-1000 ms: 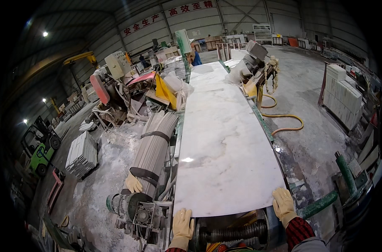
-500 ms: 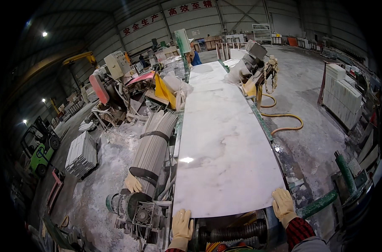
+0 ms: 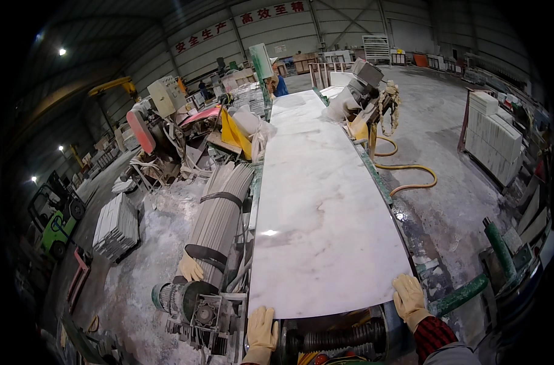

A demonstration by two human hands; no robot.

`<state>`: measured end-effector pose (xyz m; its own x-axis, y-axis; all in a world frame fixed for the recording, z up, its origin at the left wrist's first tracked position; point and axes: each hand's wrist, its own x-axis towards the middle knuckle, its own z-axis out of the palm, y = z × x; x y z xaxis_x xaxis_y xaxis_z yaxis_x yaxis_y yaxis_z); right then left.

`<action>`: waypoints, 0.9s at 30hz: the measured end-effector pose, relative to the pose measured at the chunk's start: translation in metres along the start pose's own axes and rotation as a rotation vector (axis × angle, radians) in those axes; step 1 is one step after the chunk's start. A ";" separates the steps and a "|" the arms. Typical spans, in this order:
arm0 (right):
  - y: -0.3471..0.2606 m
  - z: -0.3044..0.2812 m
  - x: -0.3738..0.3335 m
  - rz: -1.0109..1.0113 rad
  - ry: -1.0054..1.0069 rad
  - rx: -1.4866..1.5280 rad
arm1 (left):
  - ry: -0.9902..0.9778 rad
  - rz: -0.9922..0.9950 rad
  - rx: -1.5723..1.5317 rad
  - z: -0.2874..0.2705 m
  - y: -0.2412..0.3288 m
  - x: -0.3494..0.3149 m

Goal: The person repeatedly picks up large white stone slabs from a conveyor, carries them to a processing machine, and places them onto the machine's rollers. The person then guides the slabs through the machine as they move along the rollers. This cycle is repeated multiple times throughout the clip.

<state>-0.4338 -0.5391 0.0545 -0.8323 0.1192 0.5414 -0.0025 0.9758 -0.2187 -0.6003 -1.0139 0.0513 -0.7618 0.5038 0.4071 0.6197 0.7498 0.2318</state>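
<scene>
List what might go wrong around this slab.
Fingers of the left hand and right hand, at the near corners, might get pinched if the slab shifts.
A glove could catch on the exposed ribbed roller between them.
Someone might trip on the yellow hose looping across the floor.

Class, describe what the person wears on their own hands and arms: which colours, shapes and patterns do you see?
The left hand and right hand wear matching plain, cream-coloured gloves with full fingers. Beyond the right glove shows a red-and-black checked cuff, then a grey outer sleeve.
</scene>
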 end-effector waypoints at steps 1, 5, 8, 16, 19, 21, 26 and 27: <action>0.000 0.000 0.000 -0.001 0.006 0.002 | 0.008 0.005 0.006 0.001 0.000 -0.001; -0.003 -0.004 0.001 0.006 0.004 0.027 | 0.004 0.006 0.019 0.002 -0.001 -0.003; -0.002 -0.003 0.000 -0.001 0.014 0.014 | 0.020 0.021 0.017 0.003 -0.002 -0.005; -0.007 -0.008 0.001 -0.012 0.033 0.007 | 0.015 0.038 0.011 -0.004 0.002 -0.001; -0.011 -0.014 0.005 -0.016 0.026 0.018 | 0.007 0.029 0.008 -0.006 0.003 -0.002; -0.015 -0.018 0.008 -0.018 0.011 0.021 | 0.010 0.029 0.013 -0.006 0.002 -0.003; -0.015 -0.018 0.010 -0.049 0.047 0.023 | 0.034 0.044 0.038 -0.001 -0.001 -0.007; -0.016 -0.018 0.011 -0.046 0.037 0.033 | 0.025 0.039 0.039 -0.001 -0.001 -0.007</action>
<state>-0.4327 -0.5496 0.0787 -0.8097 0.0817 0.5812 -0.0588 0.9740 -0.2189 -0.5954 -1.0192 0.0489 -0.7321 0.5221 0.4376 0.6405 0.7463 0.1812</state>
